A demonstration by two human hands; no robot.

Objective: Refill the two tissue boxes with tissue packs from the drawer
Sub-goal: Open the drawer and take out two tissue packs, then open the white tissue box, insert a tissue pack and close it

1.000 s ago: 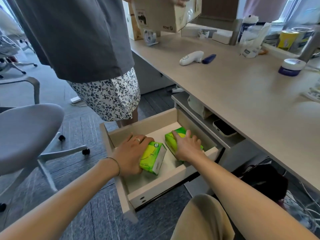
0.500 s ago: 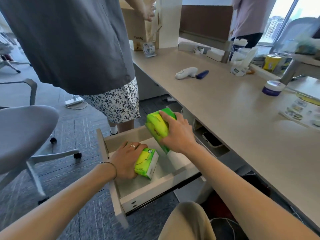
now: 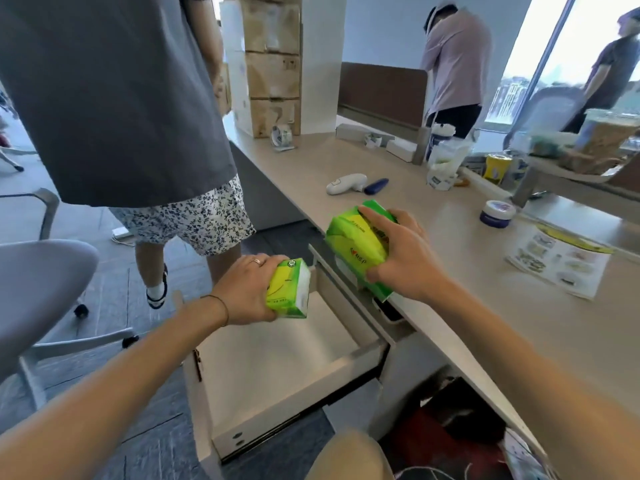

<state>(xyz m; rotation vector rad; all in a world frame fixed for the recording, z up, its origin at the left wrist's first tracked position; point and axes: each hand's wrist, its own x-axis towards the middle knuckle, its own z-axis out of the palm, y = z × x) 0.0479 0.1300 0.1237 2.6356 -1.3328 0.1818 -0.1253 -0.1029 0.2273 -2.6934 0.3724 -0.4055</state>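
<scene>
- Left hand (image 3: 247,292) reaching forward on a straight arm, palm down, fingers curled over the top of a green tissue pack (image 3: 289,289) and thumb underneath, gripping it.
- This left tissue pack lifted above the open drawer (image 3: 277,362), near the drawer's far left part, not touching the bottom.
- Right hand (image 3: 403,259) raised higher, wrist bent a little, fingers wrapped over the far side of a second green tissue pack (image 3: 356,244), thumb pressing on the near lower end.
- Second tissue pack tilted, held over the near edge of the surface (image 3: 450,271), above the drawer's right side.
- Drawer pulled out under the surface edge, its white bottom bare.
- Farther on the surface, a white handheld device (image 3: 346,183) with a dark blue object (image 3: 375,186) just beside it, well apart from both hands.
</scene>
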